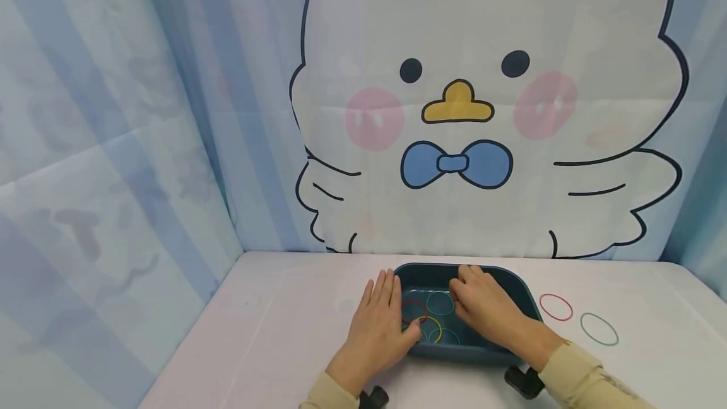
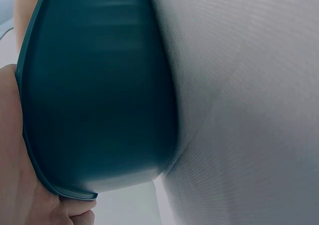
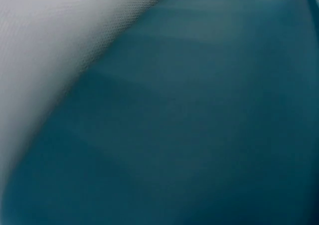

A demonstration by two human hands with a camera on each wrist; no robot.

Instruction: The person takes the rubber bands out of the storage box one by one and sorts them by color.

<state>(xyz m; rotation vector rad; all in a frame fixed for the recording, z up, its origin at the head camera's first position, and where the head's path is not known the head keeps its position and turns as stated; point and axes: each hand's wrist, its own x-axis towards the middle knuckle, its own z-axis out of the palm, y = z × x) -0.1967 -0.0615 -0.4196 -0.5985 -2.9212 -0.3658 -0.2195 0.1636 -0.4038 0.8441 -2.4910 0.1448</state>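
Note:
A dark teal tray with raised walls stands on the table, and several thin coloured bands lie in its left part. Among them are a red band, a yellow band and a green band. My left hand rests along the tray's left rim, fingers straight and thumb reaching inside. In the left wrist view that hand lies against the rim. Over the tray's back middle is my right hand, with bent fingers; I cannot tell whether they pinch a band.
To the right of the tray, a red band and a green band lie on the white table. A bit of yellow shows beside the right wrist. Behind the table hangs a curtain with a cartoon bird.

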